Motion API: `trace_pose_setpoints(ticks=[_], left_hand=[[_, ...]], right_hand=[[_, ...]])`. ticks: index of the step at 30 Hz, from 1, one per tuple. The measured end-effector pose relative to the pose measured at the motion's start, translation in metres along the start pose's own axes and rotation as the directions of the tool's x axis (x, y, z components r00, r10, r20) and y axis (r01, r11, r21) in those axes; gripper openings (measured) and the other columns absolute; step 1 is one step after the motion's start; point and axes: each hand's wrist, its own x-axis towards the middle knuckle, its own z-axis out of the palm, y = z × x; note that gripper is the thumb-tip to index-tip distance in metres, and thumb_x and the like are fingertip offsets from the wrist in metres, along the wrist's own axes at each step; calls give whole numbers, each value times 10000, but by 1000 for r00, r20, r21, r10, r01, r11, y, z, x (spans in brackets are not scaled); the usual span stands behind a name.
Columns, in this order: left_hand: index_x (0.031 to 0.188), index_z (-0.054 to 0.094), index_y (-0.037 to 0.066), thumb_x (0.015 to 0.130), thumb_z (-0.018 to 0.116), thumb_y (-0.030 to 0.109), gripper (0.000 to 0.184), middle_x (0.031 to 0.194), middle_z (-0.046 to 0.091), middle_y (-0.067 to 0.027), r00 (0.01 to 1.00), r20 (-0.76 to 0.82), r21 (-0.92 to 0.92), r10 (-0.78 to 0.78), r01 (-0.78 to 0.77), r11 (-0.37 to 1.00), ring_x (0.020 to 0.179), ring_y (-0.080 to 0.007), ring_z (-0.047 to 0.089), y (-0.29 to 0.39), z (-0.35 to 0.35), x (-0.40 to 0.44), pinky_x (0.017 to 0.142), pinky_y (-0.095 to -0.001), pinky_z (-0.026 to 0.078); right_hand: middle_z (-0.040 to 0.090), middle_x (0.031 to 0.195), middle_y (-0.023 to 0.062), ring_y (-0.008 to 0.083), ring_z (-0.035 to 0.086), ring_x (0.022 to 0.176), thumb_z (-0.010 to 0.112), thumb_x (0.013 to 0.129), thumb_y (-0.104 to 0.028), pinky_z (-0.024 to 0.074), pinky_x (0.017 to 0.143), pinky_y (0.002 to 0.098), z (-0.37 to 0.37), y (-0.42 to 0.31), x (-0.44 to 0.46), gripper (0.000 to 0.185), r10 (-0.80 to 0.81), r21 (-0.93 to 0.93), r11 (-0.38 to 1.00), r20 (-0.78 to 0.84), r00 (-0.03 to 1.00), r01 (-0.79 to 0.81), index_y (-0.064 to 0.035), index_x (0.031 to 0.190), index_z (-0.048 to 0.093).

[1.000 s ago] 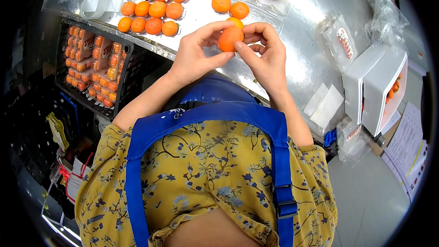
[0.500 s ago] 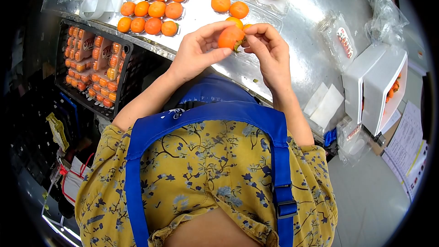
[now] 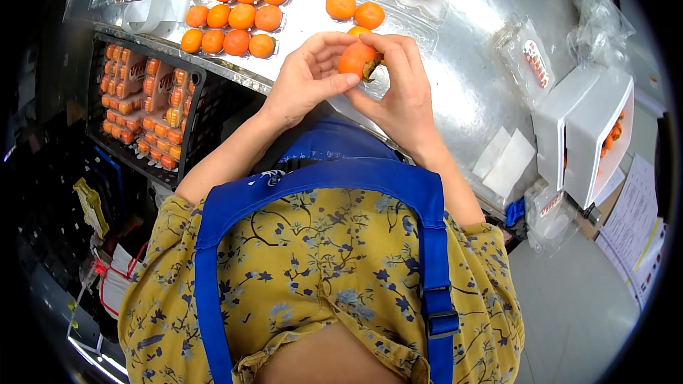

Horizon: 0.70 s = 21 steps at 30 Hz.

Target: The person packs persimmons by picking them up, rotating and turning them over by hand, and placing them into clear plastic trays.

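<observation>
An orange persimmon (image 3: 354,61) with a green-brown leafy calyx is held up over the near edge of the metal table. My left hand (image 3: 304,78) grips it from the left, thumb below and fingers behind. From the right, my right hand (image 3: 402,85) curls round the same fruit, its index finger on the top and its thumb near the lower side by the calyx. Just beyond my hands, a plastic tray (image 3: 420,34) carries a few persimmons, partly hidden by my fingers. To the left stand rows of persimmons (image 3: 242,16) in a clear tray.
Below the table's left edge, a black crate (image 3: 196,89) holds packed fruit boxes. On the right are white foam boxes (image 3: 558,128), plastic packaging (image 3: 528,64) and white paper sheets (image 3: 509,160). Another tray (image 3: 427,3) with two persimmons lies at the back.
My right hand has moved left and closed in round the persimmon, its index finger now over the top. My left hand and the fruit stay nearly in place.
</observation>
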Motion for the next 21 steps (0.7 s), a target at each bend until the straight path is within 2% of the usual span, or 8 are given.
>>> trace_pose_setpoints(ticks=[5, 8, 11, 14, 19, 21], left_hand=[[1308, 422, 34, 826, 679, 46, 546, 1193, 591, -143, 1000, -17, 16, -22, 22, 1000, 1081, -173, 591, 1, 3, -1, 894, -280, 489], [1317, 421, 45, 840, 677, 61, 541, 1212, 579, -180, 998, 2, -22, -59, 59, 998, 1124, -195, 567, -2, 2, 0, 966, -315, 456], [1345, 402, 52, 854, 663, 77, 557, 1232, 570, -178, 997, 32, -29, -77, 78, 997, 1126, -193, 566, -4, 3, 2, 968, -318, 452], [1368, 384, 58, 865, 645, 80, 567, 1254, 560, -175, 998, 36, -15, -60, 61, 998, 1121, -194, 571, -6, 5, 2, 974, -321, 444], [1356, 389, 33, 870, 616, 44, 537, 1229, 566, -191, 998, 32, -21, -56, 57, 998, 1117, -236, 584, -7, 5, 3, 987, -338, 446], [1369, 371, 20, 882, 603, 88, 543, 1242, 562, -195, 998, 46, 42, -53, 51, 998, 1132, -242, 580, -6, 5, 3, 975, -342, 447]], right_hand=[[551, 1009, 125, 311, 558, 939, 778, 576, -61, 491, 768, 382, 2, 1, 0, 533, -40, -87, 996, -45, 998, 36, -60, 1072, 581], [545, 990, 121, 306, 562, 911, 775, 570, -65, 494, 738, 372, 3, 3, -2, 532, -42, -119, 992, -57, 997, 35, -60, 1066, 582], [540, 976, 118, 299, 564, 900, 778, 582, -51, 498, 723, 367, 3, 6, -5, 521, -45, -111, 993, -90, 995, 35, -51, 1063, 578], [537, 971, 118, 285, 564, 885, 790, 590, -35, 499, 709, 356, -4, 8, -9, 519, -84, -78, 995, -244, 966, 67, -37, 1058, 565], [545, 983, 104, 229, 553, 866, 819, 607, -57, 489, 699, 312, -27, 29, -13, 513, -87, -233, 972, -375, 923, -3, -26, 1041, 547], [549, 989, 95, 206, 551, 846, 829, 615, -82, 485, 692, 294, -36, 36, -16, 508, -66, -268, 962, -406, 911, -50, -28, 1034, 546]])
